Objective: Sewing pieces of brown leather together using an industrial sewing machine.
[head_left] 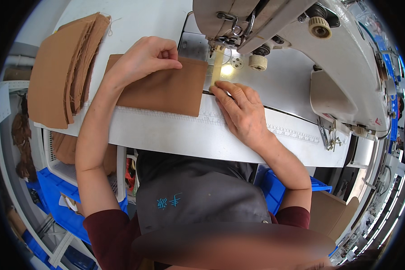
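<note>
A folded piece of brown fabric (pixel 166 92) lies flat on the sewing table, left of the needle area. Over its upper edge is my left hand (pixel 150 58), fingers curled and thumb pressed in; whatever it may pinch is too small to make out. My right hand (pixel 240 105) pinches the lower end of a pale yellow strip (pixel 218 67) with thumb and forefinger. That strip runs up beside the fabric's right edge to the presser foot (pixel 218 42) of the sewing machine (pixel 274 27).
A thick stack of brown fabric pieces (pixel 54 72) stands at the table's left end. Printed ruler marks (pixel 292 132) run along the front edge. Small metal tools (pixel 330 138) lie near the right end. Blue crates (pixel 60 202) and a white basket (pixel 58 168) sit below.
</note>
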